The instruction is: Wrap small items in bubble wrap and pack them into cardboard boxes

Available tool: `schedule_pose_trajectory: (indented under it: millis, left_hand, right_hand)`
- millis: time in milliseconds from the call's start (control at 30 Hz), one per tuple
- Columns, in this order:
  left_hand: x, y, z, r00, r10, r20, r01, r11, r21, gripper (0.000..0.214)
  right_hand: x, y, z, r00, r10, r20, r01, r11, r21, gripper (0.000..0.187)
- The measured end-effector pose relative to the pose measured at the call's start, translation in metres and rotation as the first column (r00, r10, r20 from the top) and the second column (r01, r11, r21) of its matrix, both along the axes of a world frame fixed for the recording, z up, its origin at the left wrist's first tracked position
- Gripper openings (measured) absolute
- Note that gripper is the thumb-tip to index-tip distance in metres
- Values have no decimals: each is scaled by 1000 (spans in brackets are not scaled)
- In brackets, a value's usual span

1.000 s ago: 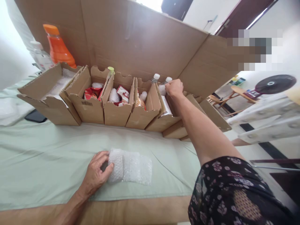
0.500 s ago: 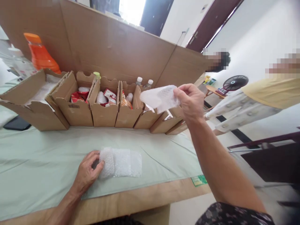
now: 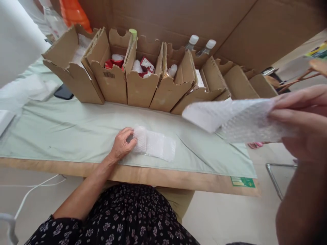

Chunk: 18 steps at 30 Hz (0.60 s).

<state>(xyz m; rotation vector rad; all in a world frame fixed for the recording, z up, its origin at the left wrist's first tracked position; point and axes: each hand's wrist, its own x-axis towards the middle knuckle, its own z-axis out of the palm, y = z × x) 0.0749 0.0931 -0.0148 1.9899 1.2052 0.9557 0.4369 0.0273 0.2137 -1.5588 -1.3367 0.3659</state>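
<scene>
On the pale green cloth, my left hand curls its fingers and thumb around the rolled end of a strip of bubble wrap. The strip's flat part stretches to the right over the cloth. Whether anything lies inside the roll I cannot tell. My right hand, raised at the right and slightly blurred, pinches a translucent bubble wrap sheet between thumb and fingers. That sheet hangs in the air, pointing left, in front of the cardboard boxes.
Several open cardboard boxes stand in a row behind the cloth, some holding red packets. A black phone lies at the left. An orange bottle and two white-capped bottles stand behind. A tall cardboard panel backs the table.
The view has swung down and to the right. My right hand has come nearer and lower with its bubble wrap sheet. My left hand stays on the rolled strip.
</scene>
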Motion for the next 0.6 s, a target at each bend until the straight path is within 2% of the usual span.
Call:
schedule_pose_trajectory:
  millis: [100,200,333,433,500,600]
  left_hand:
    - [0,-1,-1,1000,22,14,-22,1000,-7,31]
    - [0,-2,-4,997,64,32,-63,997,-43,54]
    - [0,-2,-6,995,86,43,-81,992,-98,64]
    - [1,-3,-5,996,91,25,-88,988,-125,65]
    - [1,-3,-4,995,101,22,-97,986,-138,65]
    - [0,-4,-3,994,97,56,-88,986,-143,63]
  right_hand:
    - [-4,-5,-1,992,96,-79,-109,979,-175,18]
    - [-14,-3,-6,966,209,-150,-248,913,-324,26]
    - [-33,16,-24,880,384,-281,-473,768,-432,30]
    - [-55,43,-49,792,496,-356,-610,660,-438,28]
    - [-72,60,-71,789,536,-300,-613,659,-436,32]
    - [-94,66,-105,842,537,-45,-500,746,-439,46]
